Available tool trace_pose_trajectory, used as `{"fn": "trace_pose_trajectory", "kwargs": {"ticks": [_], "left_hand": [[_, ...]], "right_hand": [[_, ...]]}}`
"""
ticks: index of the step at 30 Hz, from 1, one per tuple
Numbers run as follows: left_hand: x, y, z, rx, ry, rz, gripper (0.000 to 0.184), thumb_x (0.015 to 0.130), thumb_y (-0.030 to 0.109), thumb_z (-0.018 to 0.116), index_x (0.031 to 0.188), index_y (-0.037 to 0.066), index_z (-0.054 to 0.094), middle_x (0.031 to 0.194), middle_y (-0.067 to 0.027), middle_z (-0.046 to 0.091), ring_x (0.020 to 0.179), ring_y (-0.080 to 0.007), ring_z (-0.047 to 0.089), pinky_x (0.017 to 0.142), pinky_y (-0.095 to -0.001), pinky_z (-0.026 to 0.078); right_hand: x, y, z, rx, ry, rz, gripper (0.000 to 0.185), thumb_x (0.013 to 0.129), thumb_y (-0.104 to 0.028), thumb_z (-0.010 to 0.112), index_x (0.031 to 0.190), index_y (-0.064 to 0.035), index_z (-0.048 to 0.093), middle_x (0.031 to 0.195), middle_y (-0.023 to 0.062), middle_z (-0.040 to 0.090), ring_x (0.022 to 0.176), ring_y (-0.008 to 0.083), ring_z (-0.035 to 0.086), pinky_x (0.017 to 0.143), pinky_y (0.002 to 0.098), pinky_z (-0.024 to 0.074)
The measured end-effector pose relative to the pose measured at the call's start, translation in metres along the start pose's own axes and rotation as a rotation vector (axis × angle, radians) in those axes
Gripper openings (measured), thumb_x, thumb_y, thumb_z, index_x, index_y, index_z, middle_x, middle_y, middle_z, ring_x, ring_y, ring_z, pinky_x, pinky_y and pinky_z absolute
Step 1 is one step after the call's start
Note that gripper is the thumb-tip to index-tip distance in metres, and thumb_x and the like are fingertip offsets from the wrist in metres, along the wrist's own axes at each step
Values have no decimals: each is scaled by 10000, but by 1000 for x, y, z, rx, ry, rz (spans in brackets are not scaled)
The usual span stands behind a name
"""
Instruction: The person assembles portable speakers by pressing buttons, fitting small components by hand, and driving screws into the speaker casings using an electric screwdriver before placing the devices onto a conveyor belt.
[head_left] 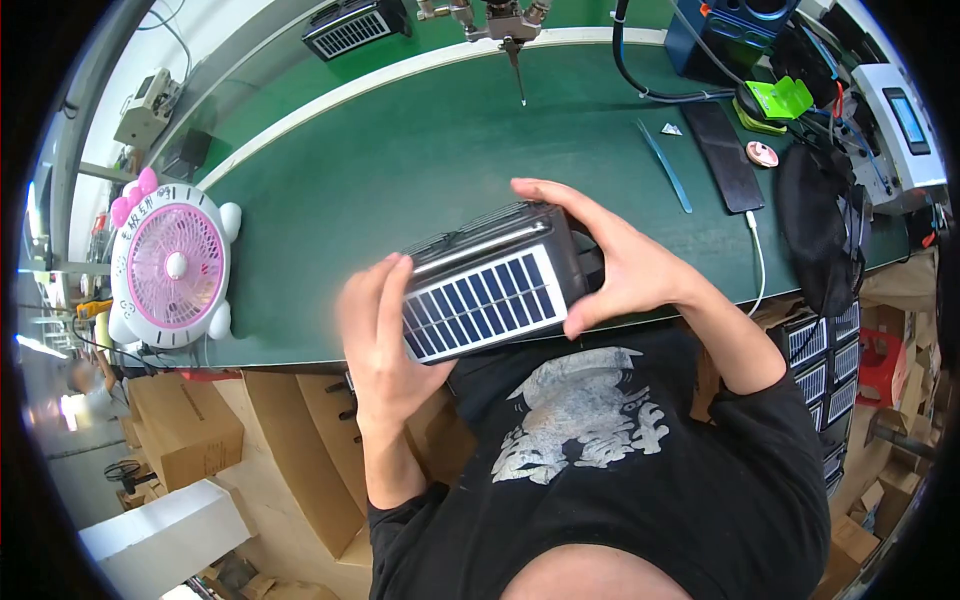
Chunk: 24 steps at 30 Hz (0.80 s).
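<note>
Between my two hands is a black box-shaped device, seemingly a solar radio (pixel 485 300), with a white-framed solar panel on the side facing me. It is tilted, its right end higher, at the front edge of the green bench (pixel 400 150). My left hand (pixel 378 335) grips its left end, slightly blurred. My right hand (pixel 625 260) spans the right end, thumb low and fingers over the top edge. The face turned away from me is hidden.
A pink and white fan (pixel 177 262) stands at left. An electric screwdriver tip (pixel 518 85) hangs above the bench. At right lie blue tweezers (pixel 664 165), a phone (pixel 722 155) on a white cable and a black cloth-like item (pixel 815 225). Another solar device (pixel 350 30) sits behind.
</note>
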<state>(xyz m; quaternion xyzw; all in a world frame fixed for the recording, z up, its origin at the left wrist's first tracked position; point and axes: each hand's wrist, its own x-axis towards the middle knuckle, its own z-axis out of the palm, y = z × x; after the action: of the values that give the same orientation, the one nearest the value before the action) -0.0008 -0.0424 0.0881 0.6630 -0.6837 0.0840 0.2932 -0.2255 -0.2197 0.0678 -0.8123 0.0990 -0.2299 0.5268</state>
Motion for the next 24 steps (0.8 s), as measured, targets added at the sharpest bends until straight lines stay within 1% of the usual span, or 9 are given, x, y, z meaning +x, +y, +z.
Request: {"fn": "trace_pose_trajectory", "kwargs": {"ticks": [1,4,5,6,8,9,14,18,24], "left_hand": [[0,-2,0,-37,18,-9,921,478,55,838,1336,11,507,1298,-175,545,1167,-391,525,1002,-471,419],[0,-9,-3,-93,-3,-24,918,499,89,860,1338,8,499,1303,-192,545,1173,-413,518,1005,-487,402],[0,-11,-3,-118,-19,-22,925,498,93,863,1342,7,494,1309,-193,539,1193,-413,504,1016,-487,394],[1,-15,-2,-141,-31,-19,932,497,98,865,1345,6,489,1315,-194,533,1213,-414,489,1027,-487,386],[2,-18,-3,-176,-73,-42,933,504,102,863,1350,6,481,1332,-194,516,1247,-412,461,1049,-490,364],[4,-18,-3,-182,-93,-40,941,509,111,865,1357,6,471,1336,-194,508,1253,-415,456,1058,-494,356],[21,-6,-12,-1,-223,4,971,521,207,889,1361,9,443,1333,-200,490,1274,-425,439,1091,-519,325],[16,-10,-4,-123,-166,-43,970,508,289,908,1333,28,471,1315,-193,511,1231,-396,468,1050,-504,356],[10,-13,1,-160,-89,18,925,516,314,904,1301,27,508,1299,-189,531,1211,-376,477,1015,-476,378]], "right_hand": [[-1,4,3,19,21,-75,1234,537,-395,940,1515,-54,270,1537,178,325,1444,363,294,1177,444,277],[-2,0,3,-31,3,-164,1257,534,-417,937,1518,-40,251,1542,186,316,1455,377,266,1182,444,269],[-2,1,6,-140,35,-184,1213,535,-420,935,1486,-26,294,1493,204,365,1406,396,339,1150,449,314],[-1,1,9,-137,41,-180,1213,535,-420,935,1486,-26,294,1493,204,365,1406,396,339,1150,449,314],[2,-1,20,-163,173,-260,1128,554,-417,923,1433,-16,343,1409,216,429,1308,397,437,1086,458,377],[4,-1,27,-197,275,-324,1029,571,-407,903,1365,9,397,1302,211,501,1176,384,525,1006,461,430],[5,-6,34,-262,400,-380,941,575,-404,886,1288,45,466,1194,207,574,1055,383,591,919,440,483],[2,-6,38,-279,453,-415,913,565,-405,887,1241,65,494,1154,207,597,996,384,613,864,422,509],[-3,-7,41,-307,454,-422,949,549,-415,893,1254,69,482,1165,210,596,1000,379,609,886,443,498]]}}
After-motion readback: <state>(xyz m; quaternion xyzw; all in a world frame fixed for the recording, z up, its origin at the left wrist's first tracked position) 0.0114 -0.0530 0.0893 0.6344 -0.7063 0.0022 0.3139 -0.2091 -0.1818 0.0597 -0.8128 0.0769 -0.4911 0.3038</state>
